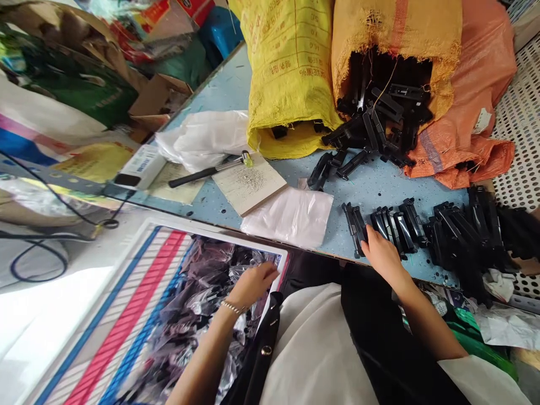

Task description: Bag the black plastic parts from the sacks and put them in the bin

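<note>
My right hand (383, 256) is at the front edge of the blue table, its fingertips closed on a long black plastic part (353, 228) at the left end of a row. More black plastic parts (392, 228) lie close beside that hand, to its right. My left hand (252, 286) hovers above the striped woven bag (122, 304), which holds many black parts in clear plastic wrapping (206, 298). Its fingers are loosely stretched toward the table edge, and I see nothing in them. The right fingertips are partly hidden.
A yellow sack (291, 73) and an orange sack (396, 28) spilling black parts (383, 118) stand at the back. A hammer (206, 173) rests by a wooden board (248, 183). Clear plastic bags (291, 216) lie in front. A larger black heap (468, 230) sits right.
</note>
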A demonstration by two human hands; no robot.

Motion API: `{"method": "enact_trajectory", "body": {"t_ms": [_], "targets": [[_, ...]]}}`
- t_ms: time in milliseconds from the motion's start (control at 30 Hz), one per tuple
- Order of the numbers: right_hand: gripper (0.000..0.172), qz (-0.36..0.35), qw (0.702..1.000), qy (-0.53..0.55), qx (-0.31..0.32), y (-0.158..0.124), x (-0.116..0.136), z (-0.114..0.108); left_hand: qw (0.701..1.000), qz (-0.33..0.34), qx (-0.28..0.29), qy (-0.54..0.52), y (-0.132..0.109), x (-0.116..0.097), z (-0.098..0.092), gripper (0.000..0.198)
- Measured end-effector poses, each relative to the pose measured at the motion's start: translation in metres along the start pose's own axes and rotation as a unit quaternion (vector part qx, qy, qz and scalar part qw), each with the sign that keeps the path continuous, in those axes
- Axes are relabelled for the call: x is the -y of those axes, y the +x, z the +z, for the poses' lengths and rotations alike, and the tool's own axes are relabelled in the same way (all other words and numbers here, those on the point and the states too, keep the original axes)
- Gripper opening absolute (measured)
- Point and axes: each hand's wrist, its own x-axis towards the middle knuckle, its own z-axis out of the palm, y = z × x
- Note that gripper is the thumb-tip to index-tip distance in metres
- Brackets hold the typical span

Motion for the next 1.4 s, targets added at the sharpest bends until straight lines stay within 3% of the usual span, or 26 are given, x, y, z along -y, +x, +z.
{"method": "enact_trajectory", "body": {"t_ms": [67,133,200,300,400,467,667,800,900,1000,1067,1133,1200,1333,1400], "targets": [[0.045,0.001,0.994,0.106,-0.007,0.004,-0.006,0.004,0.999,0.027,-0.028,0.009,0.041,-0.035,0.011,0.021],[0.043,0.005,0.971,0.24,0.002,0.006,-0.012,0.007,0.993,0.051,-0.096,0.049,0.082,-0.069,0.026,0.019],[0.043,0.011,0.922,0.387,0.019,0.005,-0.017,0.011,0.985,0.058,-0.116,0.111,0.116,-0.09,0.038,0.014],[0.039,0.016,0.81,0.584,0.053,-0.002,-0.02,0.013,0.991,0.044,-0.07,0.103,0.143,-0.089,0.04,0.013],[0.028,0.03,0.702,0.702,0.116,-0.009,-0.016,0.013,0.999,0.009,-0.045,-0.009,0.146,-0.072,0.026,0.012],[0.027,0.035,0.652,0.741,0.154,-0.012,-0.01,0.012,0.995,-0.033,-0.045,-0.084,0.144,-0.064,0.016,0.019],[0.029,0.052,0.585,0.78,0.217,-0.011,0.017,0.017,0.962,-0.111,0.004,-0.251,0.145,-0.06,0.01,0.024],[0.039,0.038,0.512,0.793,0.327,-0.003,0.034,0.028,0.98,-0.059,-0.067,-0.177,0.138,-0.056,0.014,0.006],[0.042,0.049,0.455,0.82,0.344,0.003,0.04,0.034,0.99,0.065,-0.12,-0.027,0.128,-0.052,0.013,0.021],[0.041,0.058,0.424,0.836,0.343,0.006,0.042,0.035,0.979,0.147,-0.114,0.077,0.118,-0.049,0.013,0.036],[0.04,0.052,0.425,0.835,0.345,0.009,0.047,0.034,0.977,0.163,-0.114,0.083,0.112,-0.052,0.014,0.049],[0.038,0.04,0.449,0.829,0.331,0.014,0.054,0.036,0.974,0.176,-0.12,0.07,0.103,-0.06,0.018,0.061],[0.034,0.029,0.512,0.812,0.279,0.021,0.061,0.039,0.969,0.214,-0.108,0.056,0.091,-0.072,0.023,0.069],[0.026,0.026,0.631,0.762,0.144,0.024,0.072,0.039,0.946,0.323,-0.012,0.022,0.071,-0.099,0.037,0.076],[0.022,-0.002,0.72,0.69,0.078,0.014,0.073,0.03,0.937,0.35,0.016,0.006,0.065,-0.111,0.037,0.072]]}}
